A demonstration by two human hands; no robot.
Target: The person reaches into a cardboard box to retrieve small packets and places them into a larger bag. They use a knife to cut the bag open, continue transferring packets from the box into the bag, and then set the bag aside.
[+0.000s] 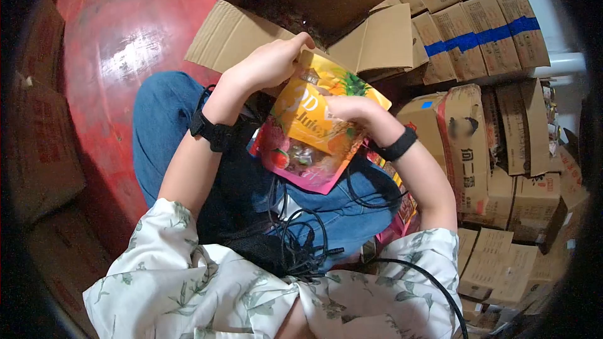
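Observation:
A glossy yellow and pink candy pouch point(301, 129), printed "3D Juicy" with fruit pictures, is tilted above my lap. A small window low on its front shows pieces inside. My left hand point(273, 63) is closed at the pouch's upper left corner, its fingertips partly hidden. Across the right side of the pouch front lies my right hand point(355, 112), fingers curled against the bag and partly out of sight. Just beyond the pouch stands an open cardboard box point(235, 37) with its flaps raised. Its dark inside is hard to make out.
Taped cartons point(468, 41) with blue tape are stacked at the upper right. More worn cardboard boxes point(468, 150) stand along the right side. Colourful packaging point(405, 213) lies by my right thigh. Black cables point(308, 238) tangle over my lap. Red floor point(103, 81) spreads to the left.

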